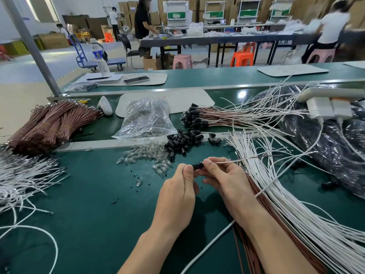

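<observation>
Small black socket [197,167] held over the green tabletop [98,204], between both hands near the centre of the view. The socket is a short, dark, matte cylinder. A thin white lead [233,160] and a brown lead [268,155] leave its right end and run off to the right, blurred. Left hand [175,194]: fingers [187,171] curled, thumb and forefinger pinching the socket's left end. Right hand [225,178]: fingers pinching the right end, where the leads enter. Just beyond lie a heap of loose black sockets [183,139] and clear glass bulbs [146,155]. A fan of white wires [276,194] lies beside the right forearm.
</observation>
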### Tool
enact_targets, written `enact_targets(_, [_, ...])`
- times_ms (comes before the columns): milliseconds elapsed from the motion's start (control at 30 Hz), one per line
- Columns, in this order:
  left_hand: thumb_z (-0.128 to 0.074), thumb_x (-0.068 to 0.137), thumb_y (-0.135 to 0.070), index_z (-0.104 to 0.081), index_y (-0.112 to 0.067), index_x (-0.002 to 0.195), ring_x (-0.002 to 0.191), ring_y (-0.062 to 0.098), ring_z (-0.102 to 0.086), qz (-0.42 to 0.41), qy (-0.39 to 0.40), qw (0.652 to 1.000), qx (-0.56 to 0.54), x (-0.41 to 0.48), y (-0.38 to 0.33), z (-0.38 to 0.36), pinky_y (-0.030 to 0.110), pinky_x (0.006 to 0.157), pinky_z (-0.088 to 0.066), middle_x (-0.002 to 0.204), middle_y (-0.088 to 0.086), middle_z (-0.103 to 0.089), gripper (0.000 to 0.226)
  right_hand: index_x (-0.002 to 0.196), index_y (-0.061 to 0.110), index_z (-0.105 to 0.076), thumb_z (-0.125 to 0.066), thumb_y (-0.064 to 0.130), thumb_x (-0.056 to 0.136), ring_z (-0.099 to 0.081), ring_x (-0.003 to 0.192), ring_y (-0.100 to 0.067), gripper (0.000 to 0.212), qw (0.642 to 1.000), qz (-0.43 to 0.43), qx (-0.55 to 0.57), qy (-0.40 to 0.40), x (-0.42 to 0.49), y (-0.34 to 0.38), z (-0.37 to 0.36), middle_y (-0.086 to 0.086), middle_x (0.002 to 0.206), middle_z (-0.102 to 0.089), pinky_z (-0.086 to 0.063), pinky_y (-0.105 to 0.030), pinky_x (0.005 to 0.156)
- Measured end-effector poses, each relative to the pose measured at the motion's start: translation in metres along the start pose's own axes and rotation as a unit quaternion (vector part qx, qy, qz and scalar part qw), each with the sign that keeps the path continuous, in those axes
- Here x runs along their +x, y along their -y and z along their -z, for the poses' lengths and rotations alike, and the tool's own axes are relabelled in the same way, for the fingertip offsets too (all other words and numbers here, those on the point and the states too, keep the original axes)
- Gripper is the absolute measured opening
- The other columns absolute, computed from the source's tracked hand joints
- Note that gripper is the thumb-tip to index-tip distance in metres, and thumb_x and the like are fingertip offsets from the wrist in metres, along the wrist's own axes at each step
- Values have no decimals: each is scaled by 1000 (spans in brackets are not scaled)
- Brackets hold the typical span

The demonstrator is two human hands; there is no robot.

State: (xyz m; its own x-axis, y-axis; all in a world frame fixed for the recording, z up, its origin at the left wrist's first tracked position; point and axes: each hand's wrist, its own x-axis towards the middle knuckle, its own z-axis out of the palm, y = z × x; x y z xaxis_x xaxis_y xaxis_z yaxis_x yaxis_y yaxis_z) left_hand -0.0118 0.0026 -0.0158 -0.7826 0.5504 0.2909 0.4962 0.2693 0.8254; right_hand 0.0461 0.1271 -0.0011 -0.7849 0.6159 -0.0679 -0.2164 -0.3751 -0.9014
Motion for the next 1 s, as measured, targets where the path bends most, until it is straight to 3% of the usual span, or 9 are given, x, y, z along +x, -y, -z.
enact_targets(100, [-19,100,-67,-49,-40,113,67,4,-61,-14,-14,1000,14,1,1,1,20,58,-42,90,-24,-64,42,98,6,-68,-76,24,71,-76,79,-19,33,1000,4,4,-10,1,1,2,-14,88,-77,-56,-20,59])
enact_targets(200, [-45,100,-54,-41,-44,134,73,5,-62,-40,8,999,9,2,2,0,18,64,-45,93,-22,-63,35,101,5,-68,-77,25,72,-76,85,-25,36,1000,-6,2,11,1,1,4,-19,95,-76,-59,-23,64])
enact_targets(300, [-60,99,-39,-54,-42,121,79,2,-61,-60,-1,998,8,4,3,0,19,70,-47,97,-23,-66,23,100,6,-69,-80,27,69,-76,83,-23,39,999,-14,-11,29,1,1,5,-15,92,-77,-59,-23,65])
enact_targets(400, [-60,101,-30,-61,-36,112,82,8,-64,-56,-5,998,-20,6,5,2,27,73,-51,96,-21,-67,13,96,9,-71,-78,25,69,-69,69,-12,33,999,-15,-38,25,0,1,3,-4,77,-73,-55,-19,61])
enact_targets(533, [-59,101,-20,-61,-34,111,85,5,-65,-67,15,997,-37,5,6,2,20,74,-49,95,-19,-67,17,98,8,-68,-68,9,89,-62,61,-9,10,998,-6,-58,29,0,0,4,2,69,-69,-53,-19,58])
enact_targets(667, [-59,100,-21,-60,-37,110,87,3,-65,-69,22,997,-40,8,8,2,20,75,-50,97,-22,-67,19,97,10,-67,-65,4,93,-61,59,-8,7,997,7,-83,2,0,-1,5,2,69,-70,-52,-18,58])
enact_targets(833, [-63,99,-20,-64,-40,109,84,1,-66,-56,11,996,-74,8,9,1,10,71,-45,98,-23,-69,23,97,12,-69,-70,11,90,-63,63,-8,7,996,21,-86,-7,1,-2,6,1,73,-74,-52,-18,60])
enact_targets(933, [-64,99,-25,-66,-40,110,76,10,-66,-41,-3,993,-106,8,10,3,14,68,-47,94,-20,-70,18,101,12,-70,-74,26,78,-66,68,-8,27,998,10,-59,22,0,-3,4,0,77,-74,-53,-18,62])
enact_targets(1000, [-64,99,-26,-66,-37,112,75,13,-64,-39,-7,992,-116,9,11,4,17,67,-48,92,-17,-70,18,99,15,-75,-76,31,73,-67,70,-8,30,998,-9,-51,41,-1,-3,3,0,79,-74,-54,-18,63])
